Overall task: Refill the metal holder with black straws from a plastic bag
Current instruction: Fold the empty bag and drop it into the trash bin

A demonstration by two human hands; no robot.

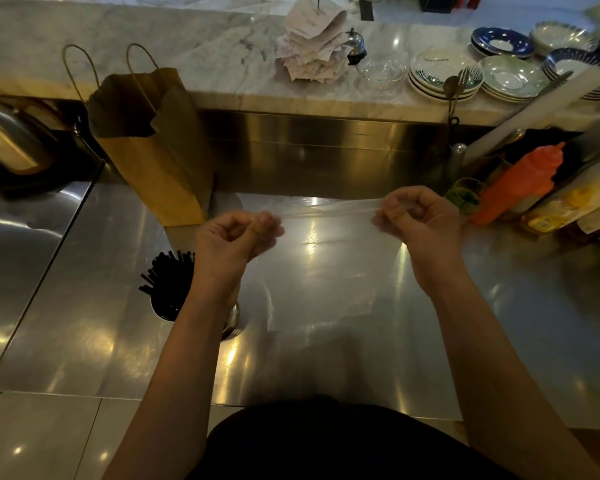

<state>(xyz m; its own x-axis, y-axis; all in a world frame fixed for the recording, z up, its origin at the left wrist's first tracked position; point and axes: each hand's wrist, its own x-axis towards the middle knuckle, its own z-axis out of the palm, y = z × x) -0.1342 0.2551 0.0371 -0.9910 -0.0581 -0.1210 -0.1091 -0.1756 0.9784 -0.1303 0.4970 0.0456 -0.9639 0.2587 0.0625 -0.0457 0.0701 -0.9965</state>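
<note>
A clear plastic bag [323, 268] hangs stretched flat between my two hands above the steel counter; I see no straws inside it. My left hand [234, 239] pinches its top left corner. My right hand [418, 216] pinches the top right corner, slightly higher. Under my left forearm stands the metal holder [161, 311], its rim partly hidden. Black straws [167, 271] fill it and fan out to the left.
A brown paper bag [153, 147] stands at the back left of the steel counter [84, 306]. An orange squeeze bottle [523, 181] and other bottles crowd the right. Stacked plates [444, 76] and a receipt pile [314, 46] sit on the marble ledge behind.
</note>
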